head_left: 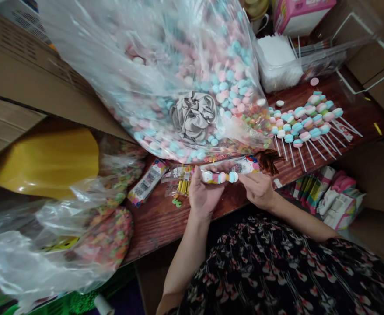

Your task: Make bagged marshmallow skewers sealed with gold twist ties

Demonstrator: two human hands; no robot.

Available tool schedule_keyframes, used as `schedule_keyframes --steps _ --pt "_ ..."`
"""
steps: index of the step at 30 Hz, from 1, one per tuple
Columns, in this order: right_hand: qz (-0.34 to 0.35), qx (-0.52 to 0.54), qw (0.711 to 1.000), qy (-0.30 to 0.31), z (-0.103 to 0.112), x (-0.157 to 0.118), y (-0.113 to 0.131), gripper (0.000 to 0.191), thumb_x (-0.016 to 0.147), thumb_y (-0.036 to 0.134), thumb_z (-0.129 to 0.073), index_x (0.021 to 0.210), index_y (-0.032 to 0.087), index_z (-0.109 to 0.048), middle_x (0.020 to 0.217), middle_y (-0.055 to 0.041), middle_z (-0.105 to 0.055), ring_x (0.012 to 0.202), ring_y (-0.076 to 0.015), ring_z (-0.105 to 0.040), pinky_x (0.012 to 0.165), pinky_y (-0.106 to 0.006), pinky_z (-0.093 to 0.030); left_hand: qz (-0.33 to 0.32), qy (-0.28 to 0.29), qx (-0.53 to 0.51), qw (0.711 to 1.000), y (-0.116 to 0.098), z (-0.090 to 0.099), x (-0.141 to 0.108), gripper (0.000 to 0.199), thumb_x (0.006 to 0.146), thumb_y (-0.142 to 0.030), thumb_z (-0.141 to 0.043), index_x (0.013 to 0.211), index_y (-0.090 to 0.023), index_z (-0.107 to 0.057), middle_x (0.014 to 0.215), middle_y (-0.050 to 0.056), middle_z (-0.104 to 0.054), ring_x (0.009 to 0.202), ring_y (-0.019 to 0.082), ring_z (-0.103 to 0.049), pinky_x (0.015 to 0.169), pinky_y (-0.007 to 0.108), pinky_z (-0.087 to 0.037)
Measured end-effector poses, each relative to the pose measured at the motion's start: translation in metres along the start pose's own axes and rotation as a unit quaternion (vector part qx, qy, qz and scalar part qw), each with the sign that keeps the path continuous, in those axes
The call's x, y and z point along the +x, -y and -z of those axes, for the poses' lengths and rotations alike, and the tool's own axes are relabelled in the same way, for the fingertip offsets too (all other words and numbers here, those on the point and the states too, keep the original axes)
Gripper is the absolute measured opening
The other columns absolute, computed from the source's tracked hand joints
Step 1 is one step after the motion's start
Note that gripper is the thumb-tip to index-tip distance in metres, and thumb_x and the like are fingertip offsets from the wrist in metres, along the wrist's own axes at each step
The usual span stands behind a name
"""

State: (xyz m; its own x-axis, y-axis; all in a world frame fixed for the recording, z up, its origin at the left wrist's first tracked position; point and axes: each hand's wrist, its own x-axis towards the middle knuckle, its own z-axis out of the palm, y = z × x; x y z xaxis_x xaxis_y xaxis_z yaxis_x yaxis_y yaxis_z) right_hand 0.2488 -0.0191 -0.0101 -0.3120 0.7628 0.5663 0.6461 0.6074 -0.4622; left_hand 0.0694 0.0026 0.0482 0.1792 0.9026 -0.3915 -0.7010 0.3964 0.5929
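My left hand (202, 196) is closed round a small printed plastic wrapper (207, 176), thumb upright at its left end. In and beside that wrapper lies a marshmallow skewer (233, 177) with pink, yellow and blue pieces in a row. At the skewer's right end, the fingers of my right hand (260, 190) are pinched together; its stick is hidden by them. Just behind my hands, another printed wrapper (244, 165) rests on the table. Gold twist ties (183, 187) and green gummy candies (176, 202) are left of my left hand.
A large clear bag of marshmallows (225, 87) fills the back, with a grey scrunchie (194, 114) on it. Finished marshmallow skewers (305, 120) lie at the right. Behind them stands a clear bin (284, 70) of white sticks. Bagged gummies (109, 236) and a yellow container (47, 164) sit left.
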Motion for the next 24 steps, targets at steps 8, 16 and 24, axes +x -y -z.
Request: schedule_keyframes --steps 8,16,24 --pt "-0.194 0.386 0.893 0.126 0.001 0.013 0.017 0.022 0.091 0.023 -0.048 0.079 0.017 -0.066 0.067 -0.0026 -0.065 0.060 -0.0104 -0.055 0.062 -0.023 -0.044 -0.066 0.030 0.050 0.996 0.005 -0.004 -0.001 0.046 0.059 -0.050 -0.080 0.052 -0.019 -0.047 0.082 0.006 -0.068 0.108 0.033 -0.063 0.092 0.053 -0.051" --pt "-0.381 0.606 0.671 0.193 -0.006 0.020 0.028 0.021 0.085 0.036 -0.054 0.078 0.017 -0.059 0.049 0.0062 -0.050 0.038 -0.0053 -0.030 0.040 -0.019 -0.024 -0.047 0.041 0.037 0.997 0.007 0.016 0.003 0.032 0.054 -0.036 -0.084 0.061 -0.020 -0.057 0.073 0.004 -0.066 0.089 0.028 -0.068 0.081 0.045 -0.056" --pt "-0.055 0.142 0.988 0.031 -0.007 0.011 -0.003 0.022 0.092 0.015 -0.049 0.104 0.017 -0.067 0.082 -0.0074 -0.069 0.072 -0.0142 -0.062 0.068 -0.026 -0.046 -0.154 -0.047 0.031 0.986 -0.011 0.000 0.005 0.039 0.064 -0.038 -0.083 0.096 -0.024 -0.065 0.090 0.002 -0.070 0.094 0.023 -0.067 0.096 0.047 -0.050"
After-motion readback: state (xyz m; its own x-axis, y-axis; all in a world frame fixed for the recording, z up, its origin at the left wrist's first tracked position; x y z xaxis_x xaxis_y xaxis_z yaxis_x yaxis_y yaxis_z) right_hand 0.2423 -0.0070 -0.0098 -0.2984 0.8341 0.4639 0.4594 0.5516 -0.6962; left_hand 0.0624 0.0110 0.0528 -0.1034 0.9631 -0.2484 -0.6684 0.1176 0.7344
